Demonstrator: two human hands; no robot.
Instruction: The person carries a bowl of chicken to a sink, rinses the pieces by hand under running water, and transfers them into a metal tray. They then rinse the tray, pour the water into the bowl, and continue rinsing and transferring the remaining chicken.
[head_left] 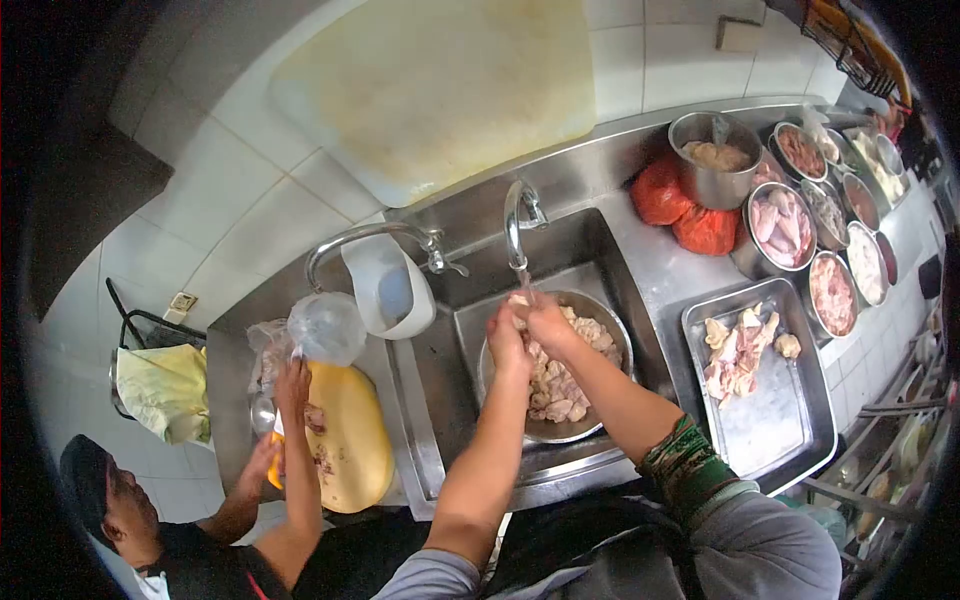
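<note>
Under the running tap [517, 225], my left hand [508, 340] and my right hand [546, 322] are close together. Their fingers are closed around a piece of raw chicken [519, 300], mostly hidden by the fingers. Just below them, a round metal bowl [629, 352] full of raw chicken pieces [560, 390] stands in the steel sink [440, 385]. To the right of the sink, a rectangular metal tray [770, 440] holds more raw chicken pieces [740, 352].
At left, a co-worker [150, 500] holds a yellow-handled knife [274, 462] by a yellow cutting board [355, 430]. A second tap [370, 232] and a white container [410, 305] stand nearby. Metal bowls of meat [780, 225] and red bags [662, 190] crowd the right counter.
</note>
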